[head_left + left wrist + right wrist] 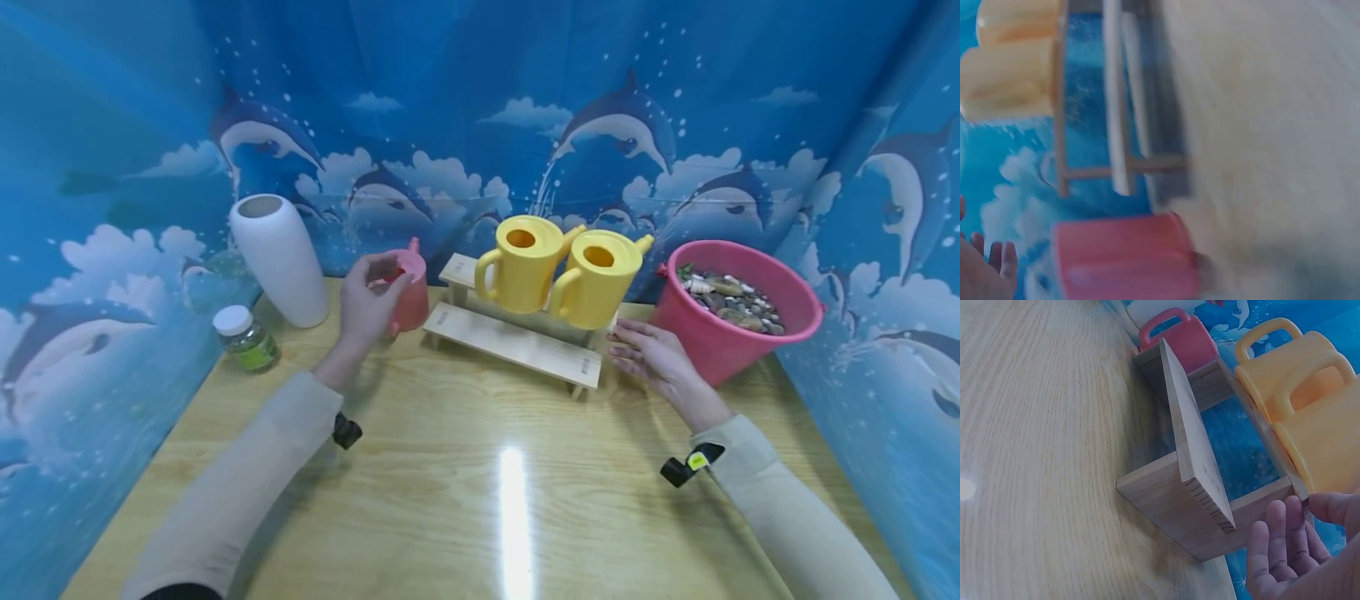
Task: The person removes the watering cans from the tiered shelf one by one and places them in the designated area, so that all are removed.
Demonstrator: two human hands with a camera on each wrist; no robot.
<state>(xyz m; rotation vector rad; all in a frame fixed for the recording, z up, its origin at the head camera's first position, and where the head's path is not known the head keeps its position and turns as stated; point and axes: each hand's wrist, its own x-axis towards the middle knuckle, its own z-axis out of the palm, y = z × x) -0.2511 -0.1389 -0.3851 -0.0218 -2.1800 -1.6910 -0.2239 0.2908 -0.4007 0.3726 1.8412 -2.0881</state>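
Note:
A two-step wooden stand (517, 342) carries two yellow watering cans, one (520, 265) on the left and one (597, 279) on the right, both on its upper step. Left of the stand, a pink watering can (411, 292) stands on the table. My left hand (367, 304) is over the pink can, fingers spread and bent; in the left wrist view its fingers (1000, 259) are apart from the can's body. At the stand's right end, my right hand (651, 357) pinches the upper board's corner between thumb and fingers (1294, 525).
A white vase (279, 258) and a white-capped jar with a green label (247, 340) stand at the left. Close beyond my right hand is a pink bucket (712, 333) holding stones and shells. A dolphin-print curtain (450, 100) encloses the table's back and sides.

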